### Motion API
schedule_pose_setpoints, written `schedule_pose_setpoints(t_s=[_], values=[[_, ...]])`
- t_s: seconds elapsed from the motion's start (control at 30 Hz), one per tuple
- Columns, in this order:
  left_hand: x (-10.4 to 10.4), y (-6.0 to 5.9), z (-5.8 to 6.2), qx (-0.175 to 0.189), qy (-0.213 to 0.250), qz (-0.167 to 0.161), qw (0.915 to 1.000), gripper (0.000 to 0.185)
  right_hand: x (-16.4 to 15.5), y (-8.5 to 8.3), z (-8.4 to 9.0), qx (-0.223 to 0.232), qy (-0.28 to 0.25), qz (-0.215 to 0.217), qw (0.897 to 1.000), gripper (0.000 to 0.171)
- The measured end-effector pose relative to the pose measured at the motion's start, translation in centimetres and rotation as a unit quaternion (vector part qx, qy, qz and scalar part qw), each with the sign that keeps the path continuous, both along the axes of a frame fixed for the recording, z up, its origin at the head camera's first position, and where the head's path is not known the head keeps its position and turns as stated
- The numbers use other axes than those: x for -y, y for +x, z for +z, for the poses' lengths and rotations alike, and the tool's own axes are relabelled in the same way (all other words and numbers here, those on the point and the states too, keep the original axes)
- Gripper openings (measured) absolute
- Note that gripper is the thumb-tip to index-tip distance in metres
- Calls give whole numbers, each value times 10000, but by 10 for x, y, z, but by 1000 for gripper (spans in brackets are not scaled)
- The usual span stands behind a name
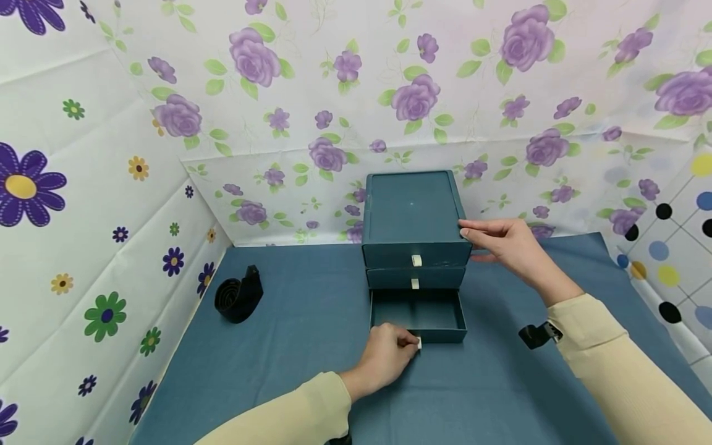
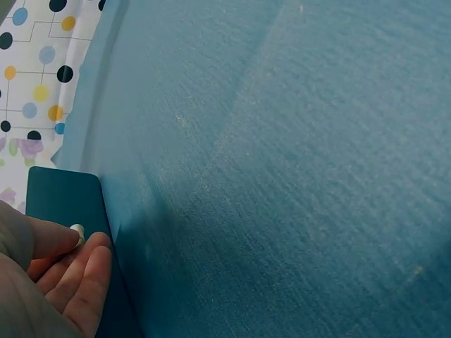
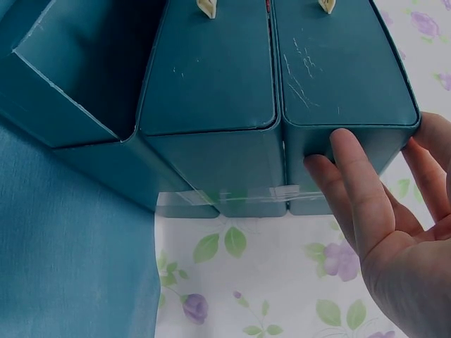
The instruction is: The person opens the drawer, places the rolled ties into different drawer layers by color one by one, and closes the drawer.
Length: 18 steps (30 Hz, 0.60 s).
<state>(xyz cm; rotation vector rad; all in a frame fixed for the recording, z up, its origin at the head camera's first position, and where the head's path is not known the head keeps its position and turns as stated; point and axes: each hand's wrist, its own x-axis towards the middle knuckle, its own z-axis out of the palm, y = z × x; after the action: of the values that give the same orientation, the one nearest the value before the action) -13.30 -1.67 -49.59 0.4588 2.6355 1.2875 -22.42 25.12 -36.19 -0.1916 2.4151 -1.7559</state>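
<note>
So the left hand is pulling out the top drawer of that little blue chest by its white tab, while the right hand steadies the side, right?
Not quite: the left hand pinches the white tab of the bottom drawer, which stands open, as the head view shows. The right hand does rest against the chest.

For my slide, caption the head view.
Left hand pinches open bottom drawer's white tab; right hand steadies teal three-drawer box.

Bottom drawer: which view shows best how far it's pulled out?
Head view: the bottom drawer sits pulled out, its inside visible, left hand pinching its pull tab. Left wrist shows only its front panel; right wrist, one side wall.
</note>
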Motion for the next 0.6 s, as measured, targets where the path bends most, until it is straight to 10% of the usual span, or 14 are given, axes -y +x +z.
schedule_pose_setpoints(t_s=[0.6], values=[[2, 12, 0, 61, -14, -95, 9999, 9, 1, 3, 1, -48, 13, -13, 10000, 48]])
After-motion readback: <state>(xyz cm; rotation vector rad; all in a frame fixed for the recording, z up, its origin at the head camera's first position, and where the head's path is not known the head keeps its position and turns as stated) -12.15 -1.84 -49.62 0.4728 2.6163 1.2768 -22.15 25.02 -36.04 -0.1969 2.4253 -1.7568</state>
